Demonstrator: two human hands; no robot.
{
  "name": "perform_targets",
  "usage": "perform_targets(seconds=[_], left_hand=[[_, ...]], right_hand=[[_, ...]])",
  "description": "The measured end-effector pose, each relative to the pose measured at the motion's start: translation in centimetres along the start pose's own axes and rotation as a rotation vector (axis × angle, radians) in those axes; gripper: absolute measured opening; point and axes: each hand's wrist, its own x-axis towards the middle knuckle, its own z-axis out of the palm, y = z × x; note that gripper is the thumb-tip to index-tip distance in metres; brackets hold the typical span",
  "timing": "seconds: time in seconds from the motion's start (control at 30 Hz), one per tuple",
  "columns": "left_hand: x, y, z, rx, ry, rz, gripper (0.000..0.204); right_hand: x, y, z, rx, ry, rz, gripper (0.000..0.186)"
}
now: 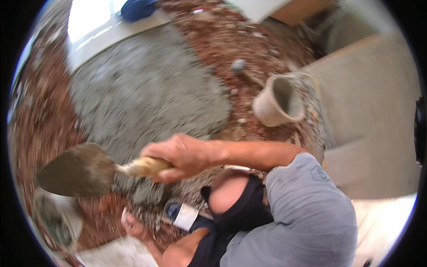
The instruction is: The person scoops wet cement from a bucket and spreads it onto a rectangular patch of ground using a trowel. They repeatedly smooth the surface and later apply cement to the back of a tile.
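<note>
My right hand (182, 155) is wrapped round the pale handle of a trowel (78, 171). Its broad, rounded blade points left, smeared with grey residue, and is held above the ground. Beyond it spreads a rough bed of wet grey mortar (147, 89). Low in the picture, my left hand (133, 226) hangs near my knee, its fingers blurred but seemingly apart and holding nothing. Left of that hand stands a bucket (55, 220) with grey mix inside, partly behind the trowel blade.
A large glossy white tile (95, 33) lies at the mortar's far edge, with a dark blue object (137, 10) on it. A mallet (240, 67) lies on reddish rubble beside a pale bucket (269, 107). Concrete slabs (369, 111) border the right side. My sandalled foot (186, 217) is below.
</note>
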Motion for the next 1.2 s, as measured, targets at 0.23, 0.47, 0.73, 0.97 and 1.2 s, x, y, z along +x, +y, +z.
perform_targets(seconds=[0.23, 0.47, 0.73, 0.97, 1.2], left_hand=[[6.2, 4.6, 4.1, 0.158, -0.217, 0.149, 0.033], [11.3, 14.1, 11.2, 0.133, -0.487, 0.416, 0.023], [10.7, 29.4, 20.7, 0.323, -0.728, 0.772, 0.024], [2.1, 37.6, 36.5, 0.164, -1.214, 0.506, 0.038], [-7.1, 40.5, 47.1, -0.451, -1.386, -0.140, 0.045]], right_hand=[[-26.8, -0.5, -10.7, -0.209, 0.486, 0.889, 0.053], [-40.5, 2.1, -25.7, -0.763, 0.168, 1.642, 0.032], [-39.8, 17.1, -28.8, -1.279, -0.159, 1.293, 0.015], [-42.0, 15.9, -27.5, -1.223, -0.023, 1.116, 0.011], [-40.9, 14.1, -25.2, -1.220, -0.033, 0.933, 0.007]])
